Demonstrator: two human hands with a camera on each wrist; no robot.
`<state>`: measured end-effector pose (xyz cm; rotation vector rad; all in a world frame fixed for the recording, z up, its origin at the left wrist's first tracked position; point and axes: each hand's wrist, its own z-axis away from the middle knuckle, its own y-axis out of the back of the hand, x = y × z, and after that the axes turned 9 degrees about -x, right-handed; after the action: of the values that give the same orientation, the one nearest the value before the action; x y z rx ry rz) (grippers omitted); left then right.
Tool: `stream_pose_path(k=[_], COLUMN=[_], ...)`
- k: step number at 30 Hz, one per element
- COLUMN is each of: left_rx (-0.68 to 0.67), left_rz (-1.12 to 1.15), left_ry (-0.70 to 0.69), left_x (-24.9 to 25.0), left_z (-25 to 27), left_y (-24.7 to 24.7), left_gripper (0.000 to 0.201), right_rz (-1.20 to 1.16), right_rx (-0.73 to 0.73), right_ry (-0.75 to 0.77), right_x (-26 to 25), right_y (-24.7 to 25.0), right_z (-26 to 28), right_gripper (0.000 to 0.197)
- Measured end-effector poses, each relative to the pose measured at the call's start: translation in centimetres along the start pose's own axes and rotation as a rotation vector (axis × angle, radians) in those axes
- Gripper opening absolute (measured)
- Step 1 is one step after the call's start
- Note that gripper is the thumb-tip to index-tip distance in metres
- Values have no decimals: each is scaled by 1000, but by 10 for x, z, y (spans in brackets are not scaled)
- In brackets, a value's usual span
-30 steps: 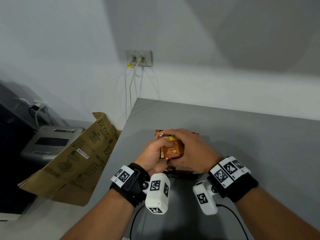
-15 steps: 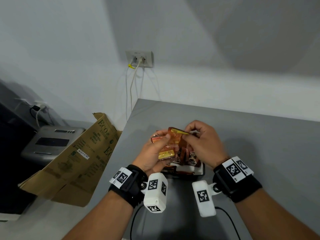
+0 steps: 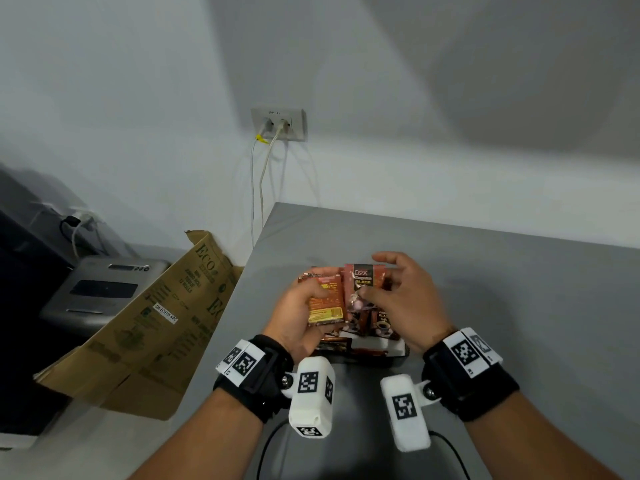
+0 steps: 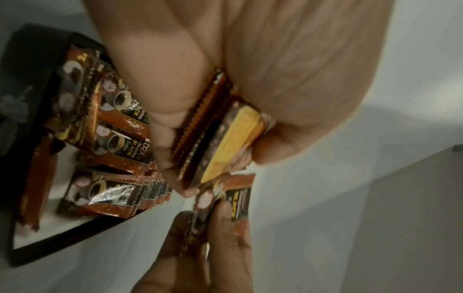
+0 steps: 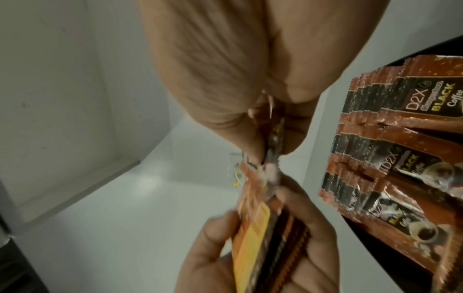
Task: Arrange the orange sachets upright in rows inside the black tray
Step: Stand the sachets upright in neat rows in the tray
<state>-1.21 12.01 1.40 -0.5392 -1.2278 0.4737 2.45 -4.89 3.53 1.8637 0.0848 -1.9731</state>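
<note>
the left hand (image 3: 294, 317) is gripping a small stack of orange sachets (image 3: 327, 303) above the bench (image 3: 502, 289), while the right hand (image 3: 401, 299) is pinching one sachet (image 3: 362, 282) off it. just beyond, the black tray (image 4: 37, 49) is holding at least three upright rows; too tightly packed to count, the filling looks partway done.

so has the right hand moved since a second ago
Yes. The right hand has lifted off the stack in the left hand and shifted right and up toward the wall socket, now pinching one sachet.
</note>
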Motion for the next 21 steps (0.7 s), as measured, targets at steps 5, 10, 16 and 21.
stream_pose_path(k=[5, 10, 16, 21], left_rx=[38, 72, 32, 89], left_rz=[75, 93, 57, -83], left_ry=[6, 10, 6, -59], left_x=[6, 8, 8, -1], left_z=[1, -1, -1, -4], left_y=[4, -2, -7, -11], left_gripper=[35, 36, 22, 32], right_rz=[122, 174, 208, 27], right_rx=[70, -35, -115, -263], right_ry=[42, 70, 76, 19], right_x=[-2, -8, -5, -10], right_y=[5, -10, -24, -32], right_z=[1, 6, 4, 5], right_gripper=[24, 26, 23, 26])
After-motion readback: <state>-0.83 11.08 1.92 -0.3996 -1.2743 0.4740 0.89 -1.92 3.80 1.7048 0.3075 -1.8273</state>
